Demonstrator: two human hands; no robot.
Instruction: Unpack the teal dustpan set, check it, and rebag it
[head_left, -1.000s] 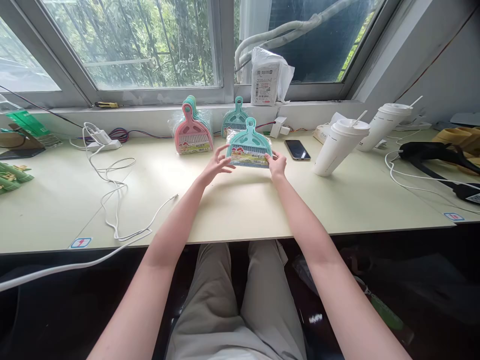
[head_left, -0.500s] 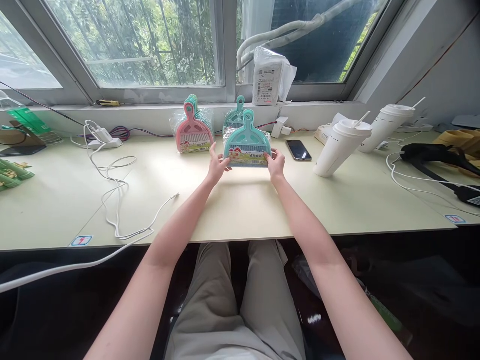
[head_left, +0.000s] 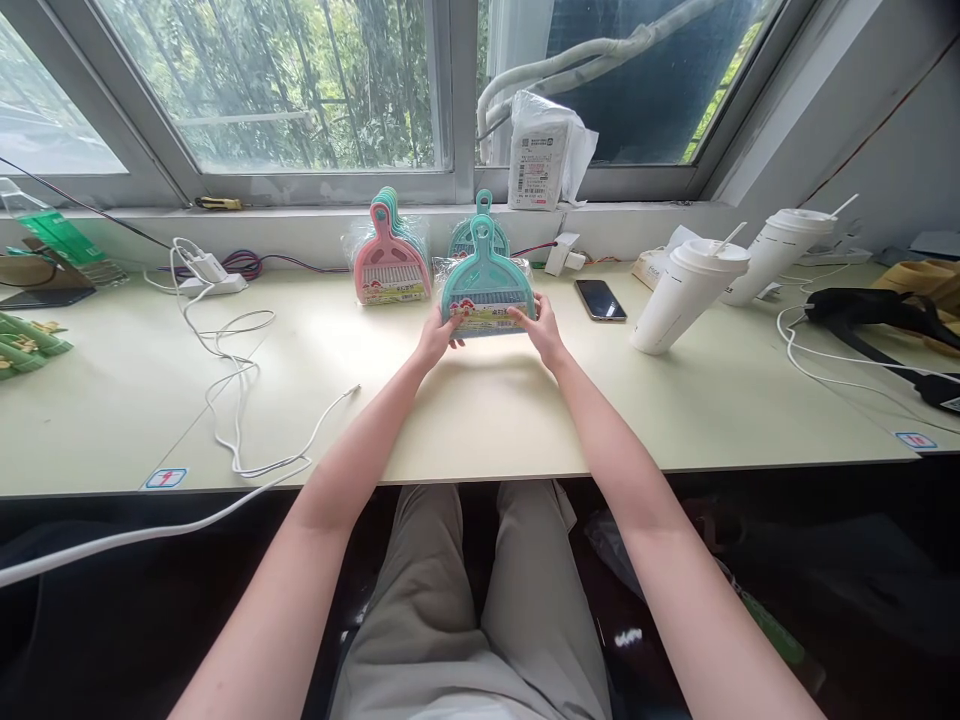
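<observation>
A teal dustpan-and-brush set (head_left: pixel 487 285) in clear wrap stands upright, handle up, between my hands. My left hand (head_left: pixel 439 338) grips its lower left corner, and my right hand (head_left: pixel 541 328) holds the lower right side, thumb over the printed label. Right behind it is another teal set (head_left: pixel 480 237), mostly hidden by the front one. To the left, a pink set (head_left: pixel 390 265) stands at the front of a row of wrapped sets with teal handles showing behind.
A phone (head_left: pixel 600 300) and two white lidded cups (head_left: pixel 686 300) are on the right of the table (head_left: pixel 495 430). White cables (head_left: pixel 236 400) trail across the left. A wrapped package (head_left: pixel 538 165) sits on the sill.
The held teal set has shifted slightly left, now more in front of the rear teal set. My right hand has moved left with it, its thumb further across the label.
</observation>
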